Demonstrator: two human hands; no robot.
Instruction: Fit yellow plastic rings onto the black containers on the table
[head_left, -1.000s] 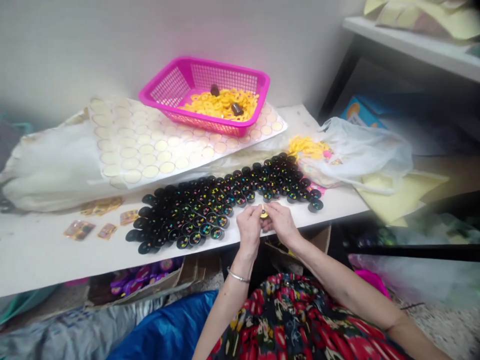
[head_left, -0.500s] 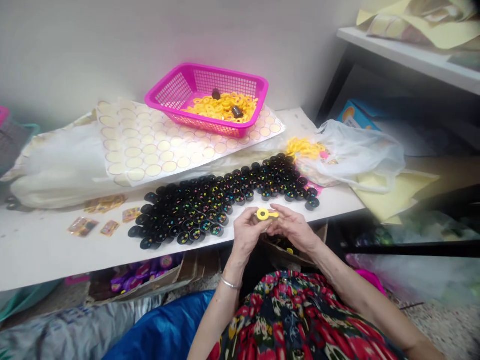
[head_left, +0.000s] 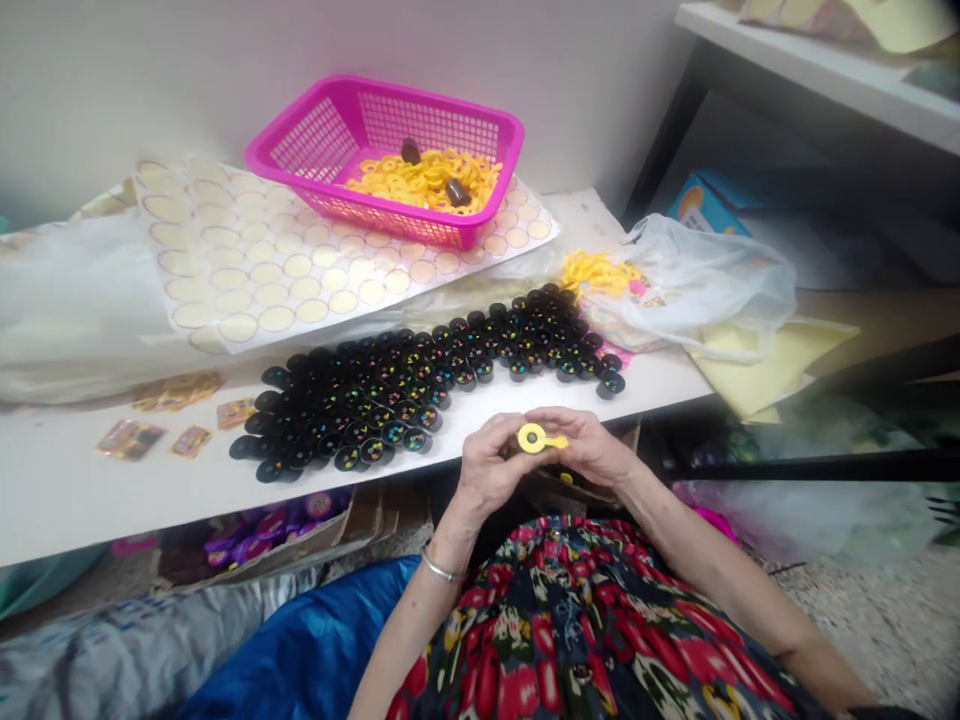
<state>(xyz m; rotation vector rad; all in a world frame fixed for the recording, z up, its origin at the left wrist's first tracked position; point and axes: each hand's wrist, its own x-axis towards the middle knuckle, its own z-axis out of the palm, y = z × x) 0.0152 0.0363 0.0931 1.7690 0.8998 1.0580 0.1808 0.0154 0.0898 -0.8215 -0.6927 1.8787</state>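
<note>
My left hand [head_left: 486,468] and my right hand [head_left: 592,448] meet just in front of the white table's edge [head_left: 90,500]. Together they pinch a small yellow ring piece [head_left: 537,438] with a short tab, held flat between the fingertips. Both hands are closed on it. Right behind them, a dense patch of several small black caps with coloured dots [head_left: 420,385] lies on the table.
A pink basket [head_left: 300,150] holding yellow rings stands at the back on a sheet of round stickers [head_left: 247,270]. A clear plastic bag [head_left: 705,290] with more yellow rings lies at the right. Small printed packets [head_left: 135,438] lie at the left. Cardboard boxes sit under the table.
Both hands drew back from the table edge toward my lap. The yellow ring piece, mostly hidden between the fingers before, has been turned flat and now shows on top.
</note>
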